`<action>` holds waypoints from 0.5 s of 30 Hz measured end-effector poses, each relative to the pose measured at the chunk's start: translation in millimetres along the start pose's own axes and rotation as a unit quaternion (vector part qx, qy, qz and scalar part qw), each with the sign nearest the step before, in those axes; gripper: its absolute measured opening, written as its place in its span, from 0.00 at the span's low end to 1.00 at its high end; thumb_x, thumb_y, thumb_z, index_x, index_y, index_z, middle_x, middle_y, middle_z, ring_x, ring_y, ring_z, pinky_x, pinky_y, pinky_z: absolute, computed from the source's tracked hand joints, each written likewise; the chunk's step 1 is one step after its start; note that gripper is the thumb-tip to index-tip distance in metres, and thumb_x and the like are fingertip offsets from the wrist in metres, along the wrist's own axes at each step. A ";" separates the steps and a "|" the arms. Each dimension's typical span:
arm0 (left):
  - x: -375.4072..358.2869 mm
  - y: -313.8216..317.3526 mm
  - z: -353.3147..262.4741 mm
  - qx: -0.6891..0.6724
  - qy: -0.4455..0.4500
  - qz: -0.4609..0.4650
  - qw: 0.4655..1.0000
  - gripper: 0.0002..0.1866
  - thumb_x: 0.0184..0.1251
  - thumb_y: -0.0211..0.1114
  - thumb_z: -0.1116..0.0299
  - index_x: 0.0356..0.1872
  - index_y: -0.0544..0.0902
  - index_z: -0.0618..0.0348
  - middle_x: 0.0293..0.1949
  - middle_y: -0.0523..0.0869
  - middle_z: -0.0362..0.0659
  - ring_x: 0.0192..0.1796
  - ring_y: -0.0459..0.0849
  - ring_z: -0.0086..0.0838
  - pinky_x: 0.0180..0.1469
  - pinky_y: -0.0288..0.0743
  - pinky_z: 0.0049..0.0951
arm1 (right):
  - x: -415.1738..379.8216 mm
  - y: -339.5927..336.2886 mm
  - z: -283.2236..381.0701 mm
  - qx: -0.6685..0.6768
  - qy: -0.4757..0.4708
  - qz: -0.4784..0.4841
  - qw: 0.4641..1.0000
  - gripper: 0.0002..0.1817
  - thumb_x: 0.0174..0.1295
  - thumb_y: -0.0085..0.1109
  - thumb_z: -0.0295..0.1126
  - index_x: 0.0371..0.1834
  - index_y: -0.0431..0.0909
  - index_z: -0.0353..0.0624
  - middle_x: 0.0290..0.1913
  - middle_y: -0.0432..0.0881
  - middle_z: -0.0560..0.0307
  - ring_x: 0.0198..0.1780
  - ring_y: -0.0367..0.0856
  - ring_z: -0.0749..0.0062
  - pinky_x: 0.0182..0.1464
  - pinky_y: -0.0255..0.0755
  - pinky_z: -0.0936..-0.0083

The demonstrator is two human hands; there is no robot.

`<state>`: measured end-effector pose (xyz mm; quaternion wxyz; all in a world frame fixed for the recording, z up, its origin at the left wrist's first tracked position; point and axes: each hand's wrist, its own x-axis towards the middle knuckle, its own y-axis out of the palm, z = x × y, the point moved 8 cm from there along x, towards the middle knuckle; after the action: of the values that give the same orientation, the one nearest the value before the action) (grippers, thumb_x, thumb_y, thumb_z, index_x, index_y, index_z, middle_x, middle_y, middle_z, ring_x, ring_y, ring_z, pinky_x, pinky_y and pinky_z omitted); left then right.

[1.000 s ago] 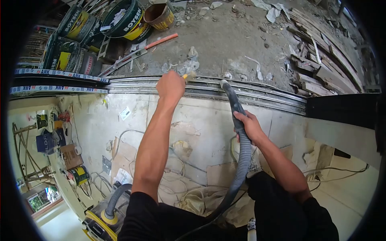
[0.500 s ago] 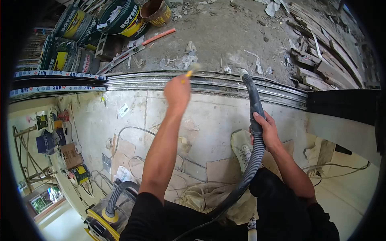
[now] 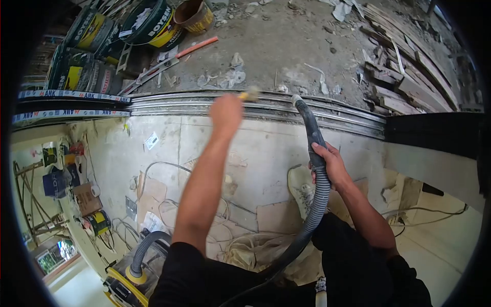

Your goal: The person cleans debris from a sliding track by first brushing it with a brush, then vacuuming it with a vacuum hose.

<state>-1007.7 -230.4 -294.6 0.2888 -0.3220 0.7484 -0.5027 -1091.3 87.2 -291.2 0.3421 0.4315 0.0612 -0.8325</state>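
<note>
My left hand point(image 3: 226, 115) is closed round the yellow handle of a small paintbrush point(image 3: 251, 94). Its blurred bristles point right, over the metal sliding-door track point(image 3: 179, 107) along the floor's edge. My right hand point(image 3: 331, 165) grips a black vacuum hose point(image 3: 308, 120) where the rigid tube meets the ribbed part. The hose's pale open end lies at the far side of the track, to the right of the brush. From my right hand the hose curves down past my shoe and dark-clothed leg.
A yellow and black vacuum cleaner point(image 3: 128, 281) stands at lower left. Paint buckets point(image 3: 148, 25) and an orange-ended bar point(image 3: 197, 45) sit beyond the track on rough ground. Wood planks point(image 3: 404, 77) are piled at right. Cables, cardboard point(image 3: 153, 192) and plastic sheeting point(image 3: 245, 253) cover parts of the floor.
The brush has swung from pointing up and right to nearly level, pointing right. The hose end has shifted a little left along the track, nearer the brush. The view has shifted slightly.
</note>
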 end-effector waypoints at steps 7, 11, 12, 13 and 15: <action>-20.2 38.0 -61.6 0.003 0.105 0.130 0.986 0.14 0.62 0.68 0.53 0.44 0.92 0.44 0.37 0.91 0.50 0.42 0.89 0.49 0.46 0.82 0.46 | 8.6 21.1 7.7 0.002 0.004 0.024 1.000 0.14 0.71 0.58 0.43 0.42 0.70 0.45 0.22 0.78 0.53 0.12 0.76 0.71 0.13 0.74 0.73; -21.1 17.4 -19.5 -0.059 0.083 0.052 0.993 0.13 0.65 0.66 0.56 0.45 0.92 0.45 0.32 0.89 0.52 0.40 0.88 0.50 0.43 0.80 0.49 | 7.0 21.4 16.7 0.000 -0.021 0.032 0.999 0.14 0.71 0.59 0.44 0.42 0.70 0.45 0.22 0.78 0.53 0.12 0.76 0.71 0.13 0.73 0.73; -35.5 2.4 -6.1 -0.037 0.086 0.067 0.993 0.13 0.66 0.66 0.56 0.46 0.91 0.46 0.33 0.89 0.52 0.39 0.88 0.50 0.42 0.80 0.49 | 8.4 20.1 12.0 -0.008 0.002 0.035 0.999 0.15 0.71 0.59 0.44 0.42 0.70 0.45 0.22 0.78 0.53 0.12 0.76 0.71 0.13 0.73 0.72; -54.1 -13.2 4.5 -0.014 0.088 0.081 0.993 0.14 0.67 0.65 0.57 0.47 0.91 0.48 0.33 0.89 0.53 0.38 0.88 0.50 0.41 0.80 0.49 | 9.8 20.0 7.4 -0.015 0.025 0.039 0.999 0.15 0.71 0.59 0.44 0.43 0.70 0.44 0.22 0.77 0.53 0.12 0.75 0.71 0.13 0.73 0.72; -95.4 -4.6 35.0 0.032 0.087 0.182 0.979 0.19 0.68 0.64 0.59 0.57 0.85 0.52 0.47 0.88 0.58 0.45 0.87 0.51 0.48 0.78 0.51 | 20.3 18.1 -6.7 -0.015 0.035 0.047 0.998 0.15 0.70 0.59 0.44 0.43 0.70 0.44 0.22 0.77 0.53 0.12 0.75 0.71 0.13 0.74 0.72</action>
<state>-920.7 -177.9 -291.4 0.3190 -0.1262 0.8003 -0.4917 -1083.5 65.7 -307.3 0.3849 0.4575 0.0650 -0.7989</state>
